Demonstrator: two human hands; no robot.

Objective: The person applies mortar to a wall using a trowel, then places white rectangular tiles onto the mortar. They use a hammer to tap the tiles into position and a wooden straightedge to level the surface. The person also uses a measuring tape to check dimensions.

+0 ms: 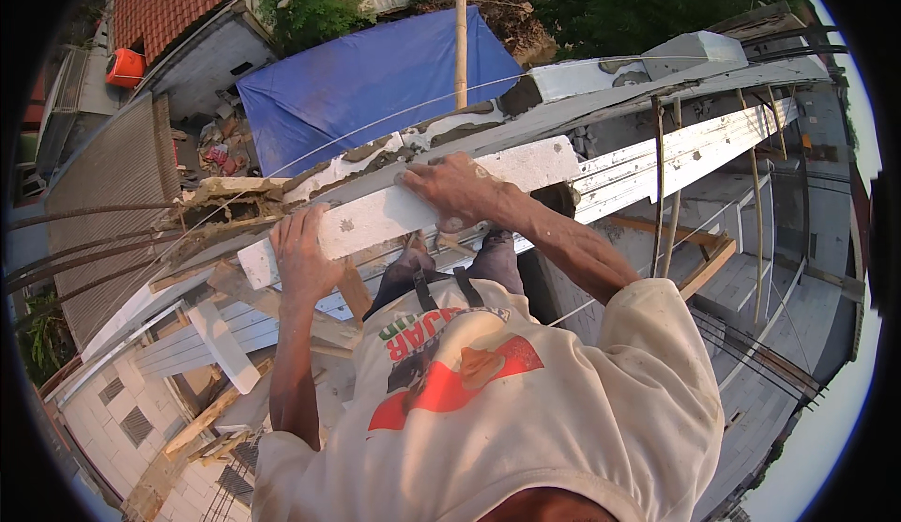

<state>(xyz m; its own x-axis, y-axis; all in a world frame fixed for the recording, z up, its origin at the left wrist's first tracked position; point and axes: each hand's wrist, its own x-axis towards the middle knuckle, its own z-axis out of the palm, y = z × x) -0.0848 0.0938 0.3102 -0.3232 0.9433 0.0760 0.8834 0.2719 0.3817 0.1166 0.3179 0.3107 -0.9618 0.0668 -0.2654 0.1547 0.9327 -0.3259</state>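
Note:
A long white lightweight concrete block (372,222) lies slantwise in front of me, its right end farther off than its left. My left hand (306,248) grips it near its left end, fingers over the far edge. Right of the middle, my right hand (458,188) is bent round the block, with its fingertips at the top face. Just beyond runs the wall top (394,152), with rough grey mortar and white block along it. Whether the block's underside touches the wall is hidden.
A thin string (349,135) stretches along the wall. Bare steel rods (94,210) jut out at left, and upright rods (657,184) stand at right. Metal planks (638,167) lie beneath me, high above lower floors. Beyond the wall hangs a blue tarp (366,81) beside a bamboo pole (461,48).

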